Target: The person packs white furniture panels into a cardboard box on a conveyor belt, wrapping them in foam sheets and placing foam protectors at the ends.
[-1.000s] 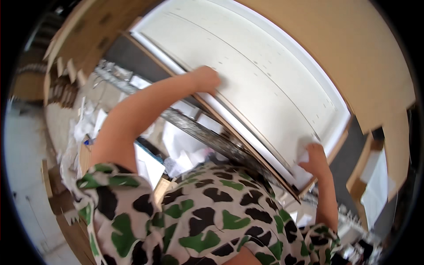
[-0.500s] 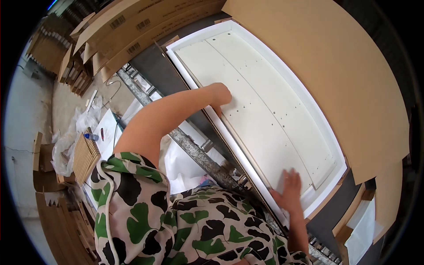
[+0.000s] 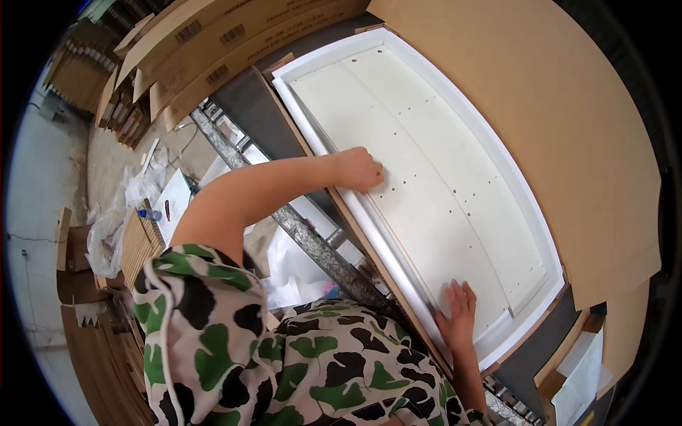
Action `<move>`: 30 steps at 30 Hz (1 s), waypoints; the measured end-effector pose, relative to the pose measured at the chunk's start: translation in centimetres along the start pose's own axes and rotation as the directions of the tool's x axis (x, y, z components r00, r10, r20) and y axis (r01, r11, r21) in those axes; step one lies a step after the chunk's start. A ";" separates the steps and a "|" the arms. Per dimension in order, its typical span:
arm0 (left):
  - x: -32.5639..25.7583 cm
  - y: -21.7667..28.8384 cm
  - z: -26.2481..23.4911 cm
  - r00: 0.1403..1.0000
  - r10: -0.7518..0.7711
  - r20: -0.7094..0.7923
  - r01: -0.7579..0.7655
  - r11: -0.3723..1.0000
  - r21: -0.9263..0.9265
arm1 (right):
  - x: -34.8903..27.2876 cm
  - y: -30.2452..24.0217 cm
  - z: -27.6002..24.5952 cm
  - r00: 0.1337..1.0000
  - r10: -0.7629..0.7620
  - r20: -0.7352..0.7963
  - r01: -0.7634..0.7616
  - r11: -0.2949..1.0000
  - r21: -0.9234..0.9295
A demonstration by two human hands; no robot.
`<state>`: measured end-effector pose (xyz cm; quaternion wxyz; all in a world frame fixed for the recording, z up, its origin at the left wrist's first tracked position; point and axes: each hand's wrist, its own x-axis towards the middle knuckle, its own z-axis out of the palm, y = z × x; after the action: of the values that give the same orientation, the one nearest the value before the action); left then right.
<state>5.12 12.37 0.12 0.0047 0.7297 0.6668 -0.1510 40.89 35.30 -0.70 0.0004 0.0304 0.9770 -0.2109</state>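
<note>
White boards [image 3: 426,163] with small drilled holes lie flat, side by side, in a shallow open carton. White foam strips [image 3: 511,181] line the carton's edges around them. My left hand [image 3: 359,170] is curled into a fist and rests at the near edge of the boards, around their middle; nothing shows in it. Farther right, my right hand [image 3: 458,316] lies open with its fingers spread on the boards, its thumb by the near foam strip [image 3: 383,248].
The carton's large cardboard flap [image 3: 526,106] stands folded out on the far side. Long cardboard boxes [image 3: 234,42] are stacked at the back left. Below the near edge runs a metal rail [image 3: 305,238]. A smaller opened carton with white sheeting [image 3: 579,373] sits at lower right.
My left hand has shifted slightly right and nearer, more tightly curled. The right hand has moved a little left toward the near foam strip.
</note>
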 end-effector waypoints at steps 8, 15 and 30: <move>-1.1 0.2 0.0 0.870 -0.435 0.234 0.487 0.681 -0.546 | -2.0 2.4 1.0 0.992 0.110 -0.066 -0.124 0.960 -0.251; 0.8 1.7 -0.1 0.811 -0.465 0.355 0.572 0.757 -0.316 | -3.5 3.4 2.4 0.993 0.053 -0.108 -0.102 0.850 -0.517; -16.6 17.3 9.8 -0.249 -0.949 0.194 -0.069 -0.182 -0.981 | 1.1 3.0 -2.3 0.896 0.396 0.201 -0.419 0.903 0.090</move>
<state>18.77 -7.68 -8.88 -0.0792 -0.0492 0.7566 0.6472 39.95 39.04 0.14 0.1297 0.2157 0.9289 -0.2716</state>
